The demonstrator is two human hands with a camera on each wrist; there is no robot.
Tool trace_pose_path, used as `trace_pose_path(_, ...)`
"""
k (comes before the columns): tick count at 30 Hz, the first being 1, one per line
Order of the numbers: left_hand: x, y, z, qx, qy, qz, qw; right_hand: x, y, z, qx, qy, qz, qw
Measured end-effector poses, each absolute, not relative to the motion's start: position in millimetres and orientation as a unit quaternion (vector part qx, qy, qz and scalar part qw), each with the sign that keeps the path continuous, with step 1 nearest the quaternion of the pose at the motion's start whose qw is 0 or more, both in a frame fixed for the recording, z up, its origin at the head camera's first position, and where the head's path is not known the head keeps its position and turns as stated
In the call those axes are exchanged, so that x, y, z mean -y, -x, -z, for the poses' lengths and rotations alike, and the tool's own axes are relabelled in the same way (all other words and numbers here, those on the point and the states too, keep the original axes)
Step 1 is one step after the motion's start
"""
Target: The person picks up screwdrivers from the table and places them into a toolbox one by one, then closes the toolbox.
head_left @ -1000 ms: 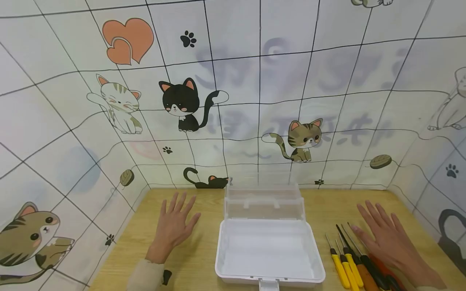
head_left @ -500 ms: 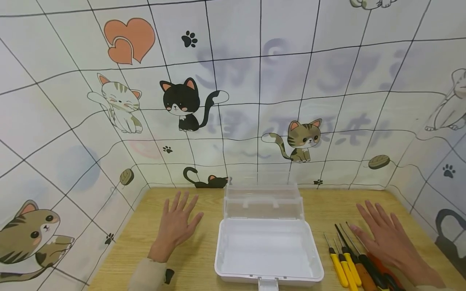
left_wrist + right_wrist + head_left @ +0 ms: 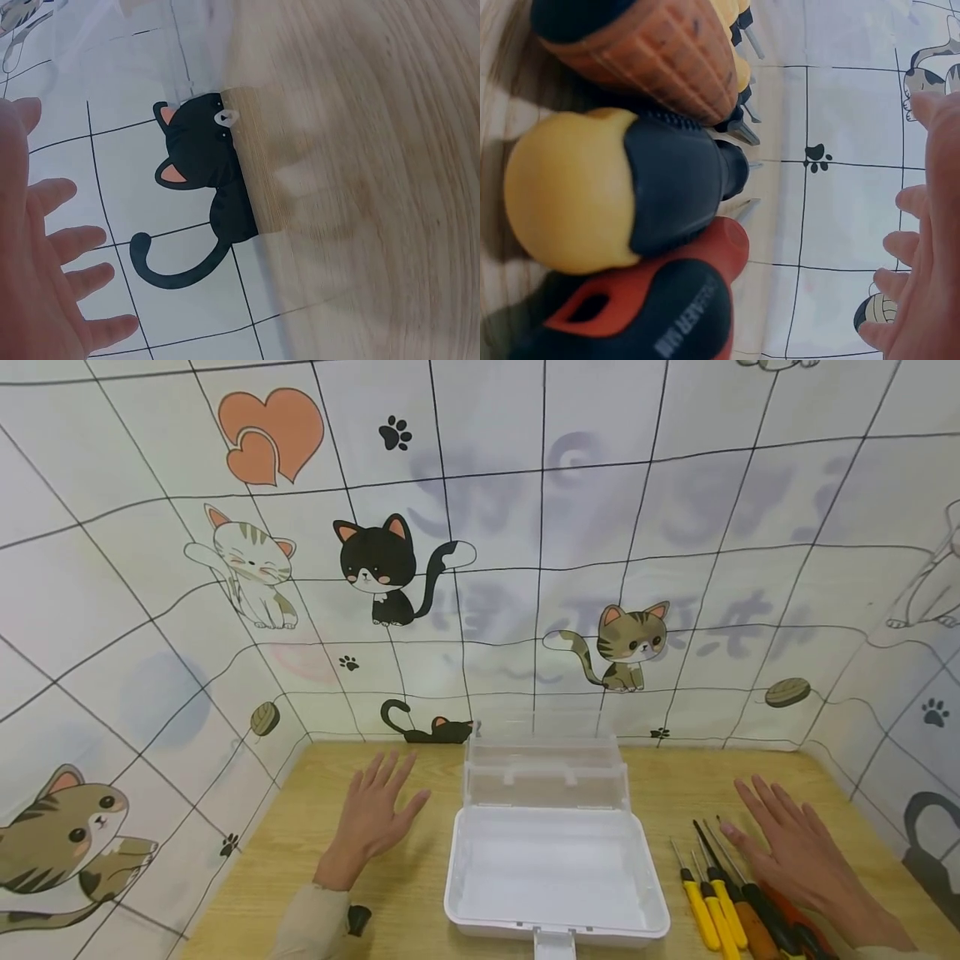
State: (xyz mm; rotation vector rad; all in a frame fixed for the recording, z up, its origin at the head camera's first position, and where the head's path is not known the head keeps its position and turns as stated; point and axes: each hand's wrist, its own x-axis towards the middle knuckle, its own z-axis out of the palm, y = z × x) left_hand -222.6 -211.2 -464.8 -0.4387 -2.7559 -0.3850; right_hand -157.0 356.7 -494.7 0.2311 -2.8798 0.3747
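My left hand (image 3: 375, 818) hovers palm down over the table with fingers spread, left of a white plastic box (image 3: 457, 881). The box's clear lid (image 3: 543, 785) is tipped back towards the wall. On the other side, my right hand (image 3: 798, 856) is held over a row of screwdrivers, its fingers extended and nothing gripped. Several have yellow handles (image 3: 701, 914). In the right wrist view, an orange-brown ridged handle (image 3: 660, 60), a yellow and black handle (image 3: 570, 195) and a red and black handle (image 3: 667, 300) lie close together, apart from the fingers.
The light wooden table (image 3: 405, 893) meets a white wall covering (image 3: 495, 527) printed with cats and grid lines at the back and both sides. A latch (image 3: 553, 943) sticks out from the box's front.
My left hand has drifted a little to the right, towards the box. The right hand, box and screwdrivers stay nearly as they were, with a slight shift of the head view.
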Motion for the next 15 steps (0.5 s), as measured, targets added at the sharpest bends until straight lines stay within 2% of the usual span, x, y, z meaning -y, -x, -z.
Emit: trace_pose_path(15,191.6,229.6,460.4,0.944,0.171,0.225,0.169,-365.5,157.5,490.7,0.983,-0.062,-0.159,0.07)
